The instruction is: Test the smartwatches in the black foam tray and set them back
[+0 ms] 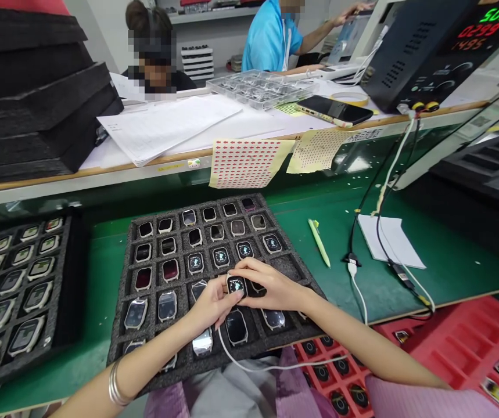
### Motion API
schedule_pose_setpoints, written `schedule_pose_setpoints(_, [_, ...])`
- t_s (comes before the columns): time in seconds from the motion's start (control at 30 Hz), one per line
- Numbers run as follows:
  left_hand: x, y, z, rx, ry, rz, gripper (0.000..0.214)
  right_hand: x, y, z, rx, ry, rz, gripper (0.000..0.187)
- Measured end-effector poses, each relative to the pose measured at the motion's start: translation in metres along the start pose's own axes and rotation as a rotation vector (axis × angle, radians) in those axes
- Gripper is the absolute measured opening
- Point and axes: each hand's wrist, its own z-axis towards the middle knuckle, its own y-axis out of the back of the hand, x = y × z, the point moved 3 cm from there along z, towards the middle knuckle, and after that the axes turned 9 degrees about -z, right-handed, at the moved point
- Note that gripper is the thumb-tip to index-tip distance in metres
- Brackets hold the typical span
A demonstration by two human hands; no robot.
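Note:
Both hands hold a lit smartwatch case point(236, 285), without a strap, just above a dark foam tray point(121, 325). My left hand point(212, 302) grips it from the left, with the thumb at the lower edge of its screen. Fingers of my right hand point(270, 284) close on its top and right side. A white cable point(249, 367) runs from beneath my left hand off to the right; its end is hidden. Around the hands, many watch cases sit in the tray's pockets, several with lit screens like this lit watch point(221, 257), others dark or under shiny film.
Another foam tray of watches point(25, 290) lies left. Red trays point(458, 342) are at lower right. A green pen point(319, 242), paper point(391, 241) and cables point(354, 273) lie right. A power supply point(423, 58) and phone point(334, 110) stand on the shelf; two people sit beyond.

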Motion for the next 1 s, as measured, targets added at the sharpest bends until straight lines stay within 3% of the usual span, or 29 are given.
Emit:
schedule_pose_setpoints(0.77, [0.007,-0.001,-0.002,-0.058,-0.003,0.052,0.038,0.010,0.000,-0.001,-0.038,-0.043,-0.108,0.040])
schedule_pose_setpoints(0.9, [0.006,-0.005,-0.004,-0.024,-0.130,0.085,0.042,0.012,0.023,-0.007,-0.096,-0.054,-0.178,0.041])
schedule_pose_setpoints(1.0, [0.008,-0.009,-0.005,0.055,-0.087,0.060,0.045,0.001,0.052,-0.025,-0.119,-0.207,-0.207,0.043])
